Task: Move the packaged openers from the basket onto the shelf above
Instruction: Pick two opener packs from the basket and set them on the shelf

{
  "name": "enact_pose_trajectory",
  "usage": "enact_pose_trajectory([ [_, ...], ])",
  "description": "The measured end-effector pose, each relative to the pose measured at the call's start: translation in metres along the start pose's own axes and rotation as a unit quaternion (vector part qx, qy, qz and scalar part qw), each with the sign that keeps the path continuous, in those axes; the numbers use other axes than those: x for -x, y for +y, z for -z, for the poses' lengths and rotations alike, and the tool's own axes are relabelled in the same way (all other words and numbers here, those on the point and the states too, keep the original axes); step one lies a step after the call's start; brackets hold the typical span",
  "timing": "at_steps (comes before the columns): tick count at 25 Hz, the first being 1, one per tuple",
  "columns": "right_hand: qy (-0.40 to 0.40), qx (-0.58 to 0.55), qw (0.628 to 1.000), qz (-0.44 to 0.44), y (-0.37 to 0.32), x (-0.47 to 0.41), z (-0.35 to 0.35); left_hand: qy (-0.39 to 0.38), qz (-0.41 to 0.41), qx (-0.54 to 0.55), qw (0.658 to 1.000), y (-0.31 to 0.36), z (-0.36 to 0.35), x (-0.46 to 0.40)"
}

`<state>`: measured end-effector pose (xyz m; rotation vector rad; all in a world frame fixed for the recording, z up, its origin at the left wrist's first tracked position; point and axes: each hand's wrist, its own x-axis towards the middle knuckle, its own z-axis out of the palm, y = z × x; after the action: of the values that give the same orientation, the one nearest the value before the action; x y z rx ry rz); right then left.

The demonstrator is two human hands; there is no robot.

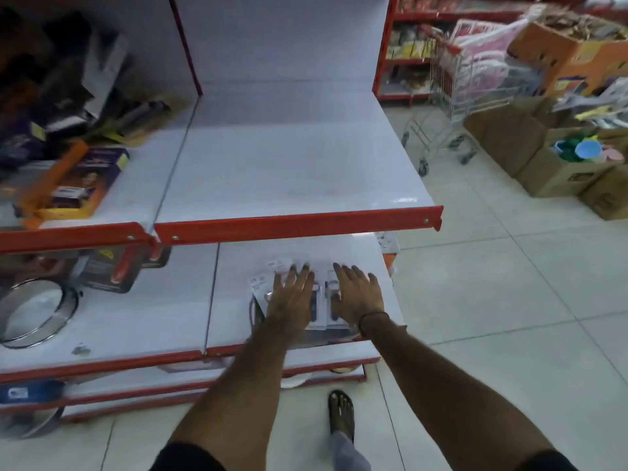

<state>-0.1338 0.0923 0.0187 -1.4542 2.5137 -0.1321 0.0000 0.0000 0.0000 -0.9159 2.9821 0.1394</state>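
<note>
Fingers (299, 271) of my left hand (290, 297) are spread and laid flat, palm down, on the packaged openers (319, 300), and the right hand (356, 294) lies beside it the same way, fingers apart, pressing rather than gripping as far as I can see. Those white cards, each with a dark-handled opener, sit fanned in a loose pile on the lower shelf (238, 321), with a few card tops poking out past my left fingertips. Under the near edge of that pile I see a dark curved rim, perhaps the basket (253, 309), though the blur keeps me from saying for sure. Directly above the pile, the upper shelf (299, 171) with its red front lip is bare white. Left of the pile on the same lower level rests a round metal-rimmed pan (34, 309), and beyond it hang dark carded items (108, 270). Up and left of the pile stands an orange and purple box (78, 180). Far right of the pile, a shopping trolley (448, 107) and cardboard boxes (557, 164) stand on the tiled floor (492, 283). Below the pile, my sandalled foot (341, 414) shows.
</note>
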Motion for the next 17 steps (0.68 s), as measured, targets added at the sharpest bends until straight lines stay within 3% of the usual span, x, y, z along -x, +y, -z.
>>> enact_pose_trajectory([
  [4,-0.055,0.049,0.997,-0.004,0.017,-0.046,-0.015,-0.073,0.028,-0.038,0.996,-0.008,-0.013,-0.052],
  [7,-0.088,0.049,0.995,0.015,0.021,-0.068,-0.019,-0.082,0.003,-0.066,0.994,-0.012,-0.019,-0.072],
  [10,-0.037,0.027,0.999,0.021,0.020,-0.075,-0.006,-0.027,-0.026,-0.074,0.997,-0.024,-0.020,-0.080],
  [13,0.018,0.022,0.999,0.028,0.019,-0.069,0.010,-0.023,-0.006,0.009,1.000,-0.021,0.011,-0.080],
  [17,-0.018,-0.132,0.990,-0.039,0.010,-0.039,0.040,-0.013,-0.022,0.040,0.999,-0.008,0.051,-0.054],
])
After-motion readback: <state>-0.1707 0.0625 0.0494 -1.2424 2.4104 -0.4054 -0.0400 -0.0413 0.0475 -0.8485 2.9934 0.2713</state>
